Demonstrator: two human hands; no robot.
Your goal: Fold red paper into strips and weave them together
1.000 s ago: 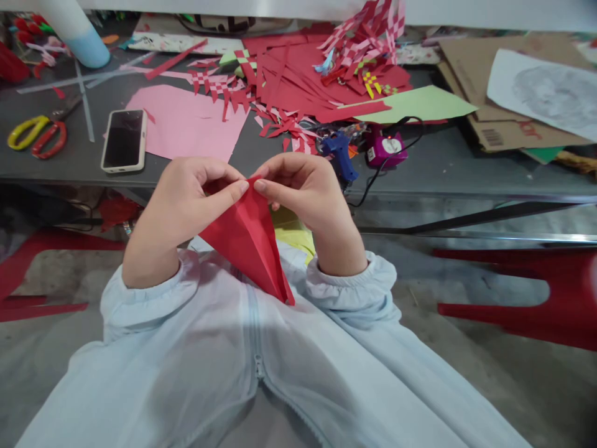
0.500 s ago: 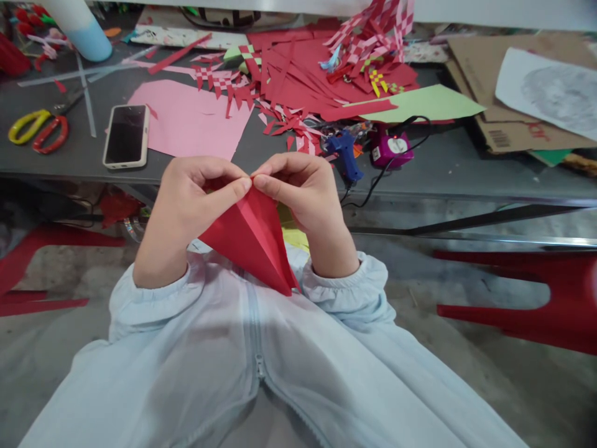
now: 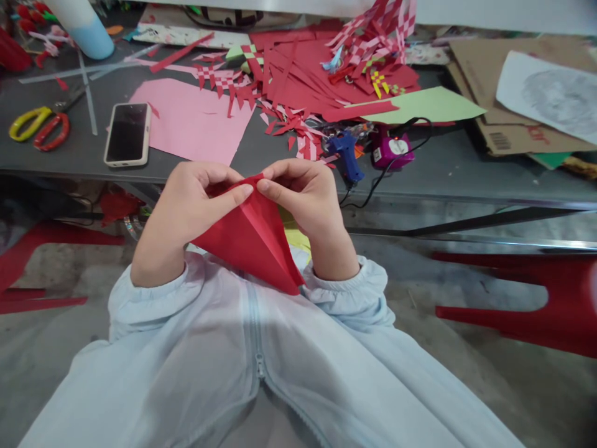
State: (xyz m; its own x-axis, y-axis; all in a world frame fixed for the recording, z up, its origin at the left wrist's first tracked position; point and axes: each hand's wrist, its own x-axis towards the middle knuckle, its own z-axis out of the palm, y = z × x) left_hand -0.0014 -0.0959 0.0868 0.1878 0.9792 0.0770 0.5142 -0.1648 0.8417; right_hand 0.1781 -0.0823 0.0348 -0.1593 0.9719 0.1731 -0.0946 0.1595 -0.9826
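Note:
A folded sheet of red paper hangs between my hands, just off the table's front edge and above my lap. Its lower corner points down toward my jacket. My left hand pinches the paper's upper edge between thumb and fingers. Close beside it, my right hand pinches the same edge, a short stretch of paper showing between the two thumbs. The fingers behind the paper are partly hidden. Something yellow shows behind the paper, near my right wrist; I cannot make out what it is.
On the grey table lie a phone, scissors, pink paper, red paper strips, a blue glue gun and a purple box with a cord. Cardboard is at right. Red stools stand at both sides.
My hands have parted slightly along the paper's upper edge, so a bit of that edge now shows between them. The paper's lower corner has shifted a little right.

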